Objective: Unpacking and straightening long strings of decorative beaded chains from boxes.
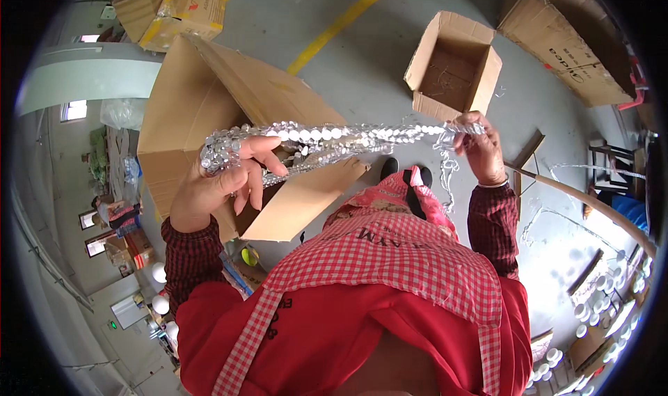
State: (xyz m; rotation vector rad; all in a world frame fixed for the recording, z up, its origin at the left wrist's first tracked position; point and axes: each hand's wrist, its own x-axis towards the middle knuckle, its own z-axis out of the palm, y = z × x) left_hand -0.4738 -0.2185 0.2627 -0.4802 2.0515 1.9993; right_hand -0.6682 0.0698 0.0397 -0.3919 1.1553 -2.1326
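Several strands of clear and silvery beads make up a bead garland point(327, 133), stretched nearly level between my hands. My left hand point(240, 173) has one end looped round it, with a thick bunch of beads over the back of the fingers; its lower fingers are partly spread. My right hand point(480, 149) grips the other end with the fingers closed, and a loose tail of strands hangs below it. Under my left hand stands a large open cardboard box point(306, 208), its inside partly hidden by the hand and beads.
A smaller open cardboard box point(456, 69) on the grey floor holds a few clear scraps. More cartons point(184, 13) stand at upper left, and a long carton point(567, 48) at upper right. A wooden pole point(584, 194) and strings of white balls point(605, 291) are at right.
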